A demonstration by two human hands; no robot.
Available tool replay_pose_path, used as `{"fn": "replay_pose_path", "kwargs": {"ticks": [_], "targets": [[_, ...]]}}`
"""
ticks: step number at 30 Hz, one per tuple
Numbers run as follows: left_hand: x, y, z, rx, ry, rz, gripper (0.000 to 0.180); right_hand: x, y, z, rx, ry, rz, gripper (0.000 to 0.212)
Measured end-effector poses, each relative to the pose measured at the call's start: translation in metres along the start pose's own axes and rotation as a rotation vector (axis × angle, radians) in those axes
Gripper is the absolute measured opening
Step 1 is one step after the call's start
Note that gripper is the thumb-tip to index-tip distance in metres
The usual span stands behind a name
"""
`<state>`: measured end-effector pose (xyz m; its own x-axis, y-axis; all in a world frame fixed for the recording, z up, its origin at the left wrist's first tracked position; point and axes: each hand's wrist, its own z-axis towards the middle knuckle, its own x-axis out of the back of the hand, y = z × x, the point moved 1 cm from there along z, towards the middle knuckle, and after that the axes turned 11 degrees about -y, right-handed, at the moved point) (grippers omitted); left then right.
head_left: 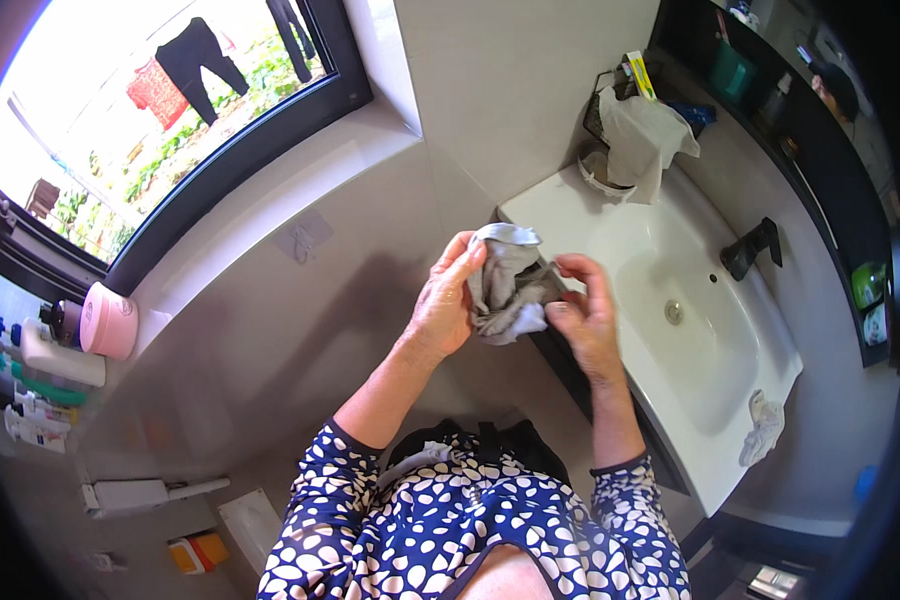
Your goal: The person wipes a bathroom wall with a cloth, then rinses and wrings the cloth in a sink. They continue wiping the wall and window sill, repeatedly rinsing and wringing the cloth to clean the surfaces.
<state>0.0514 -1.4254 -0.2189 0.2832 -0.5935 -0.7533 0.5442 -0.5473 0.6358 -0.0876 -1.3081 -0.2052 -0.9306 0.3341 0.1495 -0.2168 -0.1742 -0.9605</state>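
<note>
Spotted top (470,520) lies nearest the camera. Grey cloth (500,290) is located between the two hands, beyond the top and left of the sink's basin (660,360); its long axis runs roughly away from the body. Left hand (444,305), the nearer one, is closed on the cloth's left edge, thumb uppermost. Right hand (588,325) is positioned just beside the right edge, thumb and fingers parted, curved toward the cloth; contact cannot be confirmed.
</note>
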Motion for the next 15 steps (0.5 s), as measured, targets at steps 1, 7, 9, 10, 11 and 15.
{"fn": "replay_pose_path", "kwargs": {"ticks": [1, 7, 9, 10, 11, 15], "targets": [[0.002, -0.001, -0.001, -0.01, -0.036, -0.044, 0.023, -0.013, 0.0, 0.006, 0.145, 0.018, -0.224, 0.04], [0.03, 0.033, -0.009, -0.228, 0.059, -0.228, 0.035, -0.034, 0.012, -0.02, -0.095, -0.647, -0.128, 0.008], [0.047, 0.048, -0.02, -0.214, 0.008, -0.285, 0.046, -0.036, 0.009, -0.027, 0.108, -0.779, -0.145, 0.006], [0.051, 0.05, -0.022, -0.196, 0.008, -0.298, 0.046, -0.034, 0.006, -0.019, 0.222, -0.622, -0.086, 0.011], [0.049, 0.052, -0.026, -0.17, 0.008, -0.317, 0.047, -0.035, 0.007, -0.012, 0.126, -0.467, 0.04, 0.016], [0.029, 0.055, -0.039, -0.115, 0.093, 0.153, 0.043, -0.079, 0.017, 0.008, -0.325, -0.345, 0.426, 0.032]]}}
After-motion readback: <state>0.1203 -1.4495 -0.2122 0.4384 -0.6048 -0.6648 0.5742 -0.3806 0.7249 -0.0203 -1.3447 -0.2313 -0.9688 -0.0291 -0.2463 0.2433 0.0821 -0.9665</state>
